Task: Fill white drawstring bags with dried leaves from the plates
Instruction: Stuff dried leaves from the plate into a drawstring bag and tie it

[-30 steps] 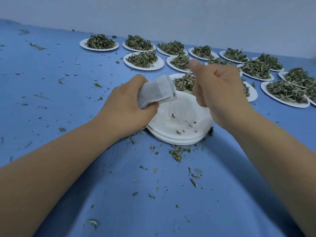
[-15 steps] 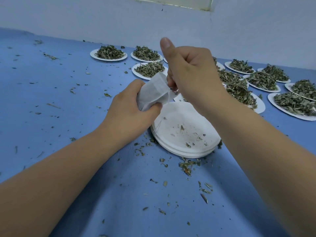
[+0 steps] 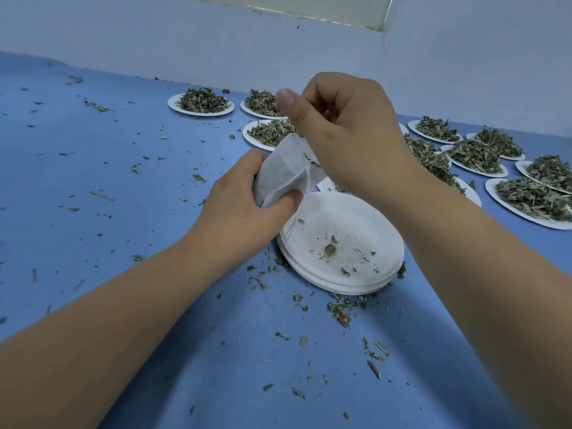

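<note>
My left hand [image 3: 244, 209] grips a white drawstring bag [image 3: 286, 170] around its lower part, above the left rim of a stack of nearly bare white plates [image 3: 340, 243]. My right hand [image 3: 349, 131] hovers right over the bag's mouth with fingers curled; a few dried leaf bits show between its fingers and thumb. A thin drawstring hangs from the bag's edge. Only crumbs lie on the top plate.
Several white plates heaped with dried leaves stand across the back of the blue table, such as one plate [image 3: 201, 103] at the left and another plate [image 3: 532, 201] at the far right. Loose leaf bits [image 3: 342, 311] litter the table. A pale wall rises behind.
My right hand has lifted from beside the far plates to above the bag's mouth. The left hand keeps the bag and has tilted its opening upward. The view has shifted.
</note>
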A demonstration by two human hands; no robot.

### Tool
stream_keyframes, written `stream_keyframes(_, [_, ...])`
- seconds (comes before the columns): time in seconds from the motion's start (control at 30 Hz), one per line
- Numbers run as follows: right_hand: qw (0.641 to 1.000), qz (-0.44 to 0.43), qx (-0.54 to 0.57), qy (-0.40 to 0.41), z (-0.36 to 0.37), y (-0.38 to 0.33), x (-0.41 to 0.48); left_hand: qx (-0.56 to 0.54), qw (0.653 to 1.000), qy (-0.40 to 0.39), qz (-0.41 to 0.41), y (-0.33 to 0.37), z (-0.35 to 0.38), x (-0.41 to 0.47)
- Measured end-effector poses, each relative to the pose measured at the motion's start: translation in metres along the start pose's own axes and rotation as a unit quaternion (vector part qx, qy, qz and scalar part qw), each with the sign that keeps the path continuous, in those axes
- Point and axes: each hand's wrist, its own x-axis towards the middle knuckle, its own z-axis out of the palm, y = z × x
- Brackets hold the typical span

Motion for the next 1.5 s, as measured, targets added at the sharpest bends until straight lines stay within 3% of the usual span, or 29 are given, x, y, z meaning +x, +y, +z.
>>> stream_keyframes(0.1, [1.000, -0.002, 0.005, 0.006, -0.014, 0.008, -0.004, -0.004, 1.000, 0.005, 0.004, -0.001, -0.002, 0.001])
stream_keyframes(0.2, [0.999, 0.049, -0.001, -0.018, -0.030, 0.020, -0.021, -0.001, 0.999, 0.032, 0.005, -0.002, -0.006, 0.003])
stream_keyframes(0.3, [0.984, 0.085, -0.060, -0.145, -0.043, 0.031, -0.046, -0.002, 0.999, 0.052, -0.002, -0.004, -0.007, 0.004])
stream_keyframes(0.4, [0.935, 0.079, -0.170, -0.300, -0.046, 0.031, -0.065, 0.012, 0.999, 0.039, -0.005, -0.005, -0.006, 0.003])
stream_keyframes(0.47, [0.920, 0.073, -0.186, -0.336, -0.042, 0.031, -0.071, 0.029, 0.999, 0.033, 0.002, -0.004, -0.006, 0.002])
stream_keyframes(0.7, [0.942, 0.063, -0.169, -0.285, -0.038, 0.029, -0.074, 0.050, 0.998, 0.022, 0.024, -0.002, -0.007, 0.001])
stream_keyframes(0.77, [0.965, 0.075, -0.147, -0.203, -0.045, 0.026, -0.064, 0.047, 0.998, 0.021, 0.024, -0.002, -0.006, 0.001])
stream_keyframes(0.87, [0.997, 0.073, -0.013, -0.019, -0.055, 0.017, -0.040, 0.052, 0.998, 0.020, 0.021, -0.004, -0.006, 0.001])
stream_keyframes(0.93, [0.996, 0.069, 0.060, 0.017, -0.049, 0.008, -0.028, 0.053, 0.998, 0.020, 0.020, -0.004, -0.006, 0.001])
stream_keyframes(1.1, [0.990, 0.021, -0.025, -0.139, -0.025, -0.002, -0.030, 0.022, 0.999, 0.024, 0.025, -0.003, -0.004, 0.002])
stream_keyframes(1.23, [0.991, 0.028, 0.019, -0.132, -0.030, 0.000, -0.035, 0.021, 0.999, 0.029, 0.027, -0.005, -0.004, 0.004])
stream_keyframes(1.3, [0.984, 0.035, 0.023, -0.171, -0.034, -0.002, -0.038, 0.016, 0.999, 0.033, 0.028, -0.005, -0.004, 0.004])
stream_keyframes(1.4, [0.957, 0.021, -0.045, -0.284, -0.030, -0.009, -0.041, 0.006, 0.999, 0.022, 0.031, -0.002, -0.002, 0.002])
stream_keyframes(1.5, [0.955, -0.012, -0.091, -0.282, -0.024, -0.012, -0.040, 0.011, 1.000, 0.013, 0.026, -0.002, -0.001, 0.004])
